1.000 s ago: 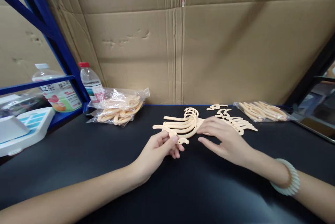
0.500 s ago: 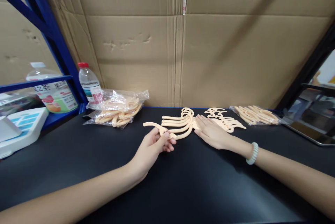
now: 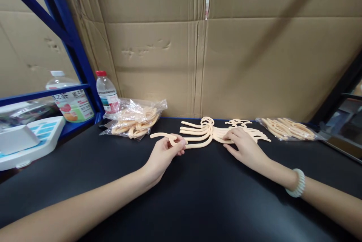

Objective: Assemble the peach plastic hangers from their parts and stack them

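My left hand pinches a peach plastic hanger piece between thumb and fingers; its curved, hook-like end points left. Just beyond it, several curved hanger arms lie side by side, their ends to the left, with looped hooks at the back. My right hand rests palm down, thumb apart, its fingertips on a row of flat peach pieces extending to the right from the curved arms. The hand hides part of that row. Behind it lie some small curved pieces.
Clear bags of similar peach parts are stacked at the back left, and another bag lies at the back right. A red-capped bottle, a larger bottle and a white-and-blue tray stand left. Cardboard walls the black table's back.
My right hand has slid right along the flat pieces, uncovering their part near the curved arms. My left hand keeps its hold on the hanger piece. The view has shifted slightly.
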Available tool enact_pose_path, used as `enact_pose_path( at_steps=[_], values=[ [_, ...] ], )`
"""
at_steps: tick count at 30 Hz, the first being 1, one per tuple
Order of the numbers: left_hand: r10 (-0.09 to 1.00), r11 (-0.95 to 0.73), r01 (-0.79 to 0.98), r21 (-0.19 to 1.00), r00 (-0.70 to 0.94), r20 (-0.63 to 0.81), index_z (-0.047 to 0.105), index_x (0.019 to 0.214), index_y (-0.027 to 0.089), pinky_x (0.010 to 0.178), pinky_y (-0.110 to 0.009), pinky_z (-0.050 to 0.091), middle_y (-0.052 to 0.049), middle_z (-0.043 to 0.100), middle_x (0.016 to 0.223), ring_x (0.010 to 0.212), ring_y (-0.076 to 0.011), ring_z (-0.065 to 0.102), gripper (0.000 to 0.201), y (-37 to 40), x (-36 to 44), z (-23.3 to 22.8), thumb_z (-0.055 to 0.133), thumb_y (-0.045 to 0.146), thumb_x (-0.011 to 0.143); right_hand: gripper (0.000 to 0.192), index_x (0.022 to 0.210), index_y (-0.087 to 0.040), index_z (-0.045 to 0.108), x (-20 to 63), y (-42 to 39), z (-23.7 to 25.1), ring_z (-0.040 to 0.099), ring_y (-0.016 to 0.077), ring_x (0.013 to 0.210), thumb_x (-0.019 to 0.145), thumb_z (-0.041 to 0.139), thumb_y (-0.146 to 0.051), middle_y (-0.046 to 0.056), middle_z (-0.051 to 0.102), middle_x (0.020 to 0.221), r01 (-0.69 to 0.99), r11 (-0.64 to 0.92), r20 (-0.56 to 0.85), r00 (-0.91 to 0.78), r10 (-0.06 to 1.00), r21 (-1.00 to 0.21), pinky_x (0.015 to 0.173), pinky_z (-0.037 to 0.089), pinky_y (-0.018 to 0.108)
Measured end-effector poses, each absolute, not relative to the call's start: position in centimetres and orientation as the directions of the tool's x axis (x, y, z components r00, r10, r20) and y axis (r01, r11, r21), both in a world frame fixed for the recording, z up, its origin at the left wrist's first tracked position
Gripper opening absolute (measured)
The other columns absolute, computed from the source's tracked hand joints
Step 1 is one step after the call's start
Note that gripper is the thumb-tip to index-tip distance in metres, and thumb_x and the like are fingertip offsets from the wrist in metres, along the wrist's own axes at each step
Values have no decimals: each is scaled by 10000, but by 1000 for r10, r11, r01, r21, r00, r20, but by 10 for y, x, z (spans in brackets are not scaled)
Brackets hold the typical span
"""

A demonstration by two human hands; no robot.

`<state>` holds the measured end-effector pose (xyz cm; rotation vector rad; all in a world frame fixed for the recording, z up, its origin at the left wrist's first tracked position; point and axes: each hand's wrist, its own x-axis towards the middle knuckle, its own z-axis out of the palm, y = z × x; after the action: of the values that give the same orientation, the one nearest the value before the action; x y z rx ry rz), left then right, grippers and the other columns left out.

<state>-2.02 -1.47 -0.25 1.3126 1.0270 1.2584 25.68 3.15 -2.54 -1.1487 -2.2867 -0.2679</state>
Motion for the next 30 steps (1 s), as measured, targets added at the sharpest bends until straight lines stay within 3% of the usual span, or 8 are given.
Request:
enact_pose_path(
  at_steps=[6,16,21,25,30],
  values=[
    [988,-103,-108,989,101,114,620,817,131,673,-225,387,8,544,757,683,-92,459,241,-15,-20,-1,733,328,736,72,792,-187,559,256,33,-22,550,223,812,822,565,-122,59,611,810,763,621,525,-461,716,-176,740,464,374],
    [987,-48,-194,980,142,77,606,765,154,637,-191,381,20,500,748,689,-83,436,196,-7,-25,-3,743,291,736,80,767,-210,511,268,22,-11,582,196,745,840,513,-179,39,600,795,673,652,543,-422,727,-350,680,484,332],
    [986,22,-244,970,165,19,595,747,168,778,-230,444,-18,562,918,897,-129,514,153,-8,-28,-1,730,241,754,27,843,-221,498,270,17,-2,624,190,772,867,508,-213,27,629,821,622,622,554,-338,761,-475,723,509,331],
    [968,94,-337,937,249,-7,604,738,160,938,-346,443,-48,578,1074,1004,-185,548,141,-7,-28,1,740,197,739,37,905,-217,537,270,16,0,630,194,829,872,525,-230,39,644,904,605,662,640,-304,705,-442,780,509,335],
    [963,137,-408,903,270,-24,611,718,149,994,-391,422,-29,583,1030,924,-161,581,126,-6,-28,1,736,156,736,65,895,-218,552,268,10,5,617,187,773,887,489,-202,31,639,843,607,701,654,-362,664,-374,715,507,315]
  ],
)
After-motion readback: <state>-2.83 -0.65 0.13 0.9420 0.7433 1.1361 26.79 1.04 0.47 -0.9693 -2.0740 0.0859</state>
